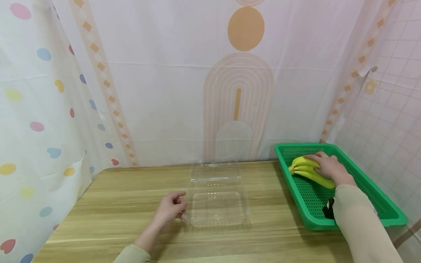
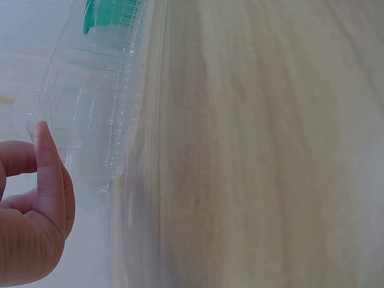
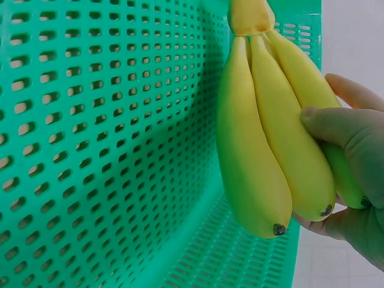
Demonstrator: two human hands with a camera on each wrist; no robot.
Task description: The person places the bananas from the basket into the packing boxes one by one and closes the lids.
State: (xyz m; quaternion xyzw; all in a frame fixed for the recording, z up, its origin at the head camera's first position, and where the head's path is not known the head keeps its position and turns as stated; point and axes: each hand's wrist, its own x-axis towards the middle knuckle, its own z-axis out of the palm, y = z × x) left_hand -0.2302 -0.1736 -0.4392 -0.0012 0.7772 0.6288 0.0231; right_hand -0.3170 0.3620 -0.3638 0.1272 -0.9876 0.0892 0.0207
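Observation:
A bunch of yellow bananas (image 1: 304,170) lies over the floor of the green basket (image 1: 296,195). My right hand (image 1: 330,168) grips the bunch from above; in the right wrist view the thumb presses on one banana (image 3: 294,144) and other fingers reach behind the bunch. On the table, a clear plastic clamshell box (image 1: 218,209) stands with its lid (image 1: 215,171) flipped back toward the wall. My left hand (image 1: 170,207) is at the box's left side, fingers loosely bent. One fingertip overlaps the box's edge in the left wrist view.
A small black object (image 1: 328,209) lies in the basket, partly hidden by the right sleeve (image 1: 353,206). The wooden table (image 1: 125,197) meets a patterned curtain (image 1: 164,109) at the back. A tiled-pattern sheet (image 1: 394,106) hangs to the right of the basket.

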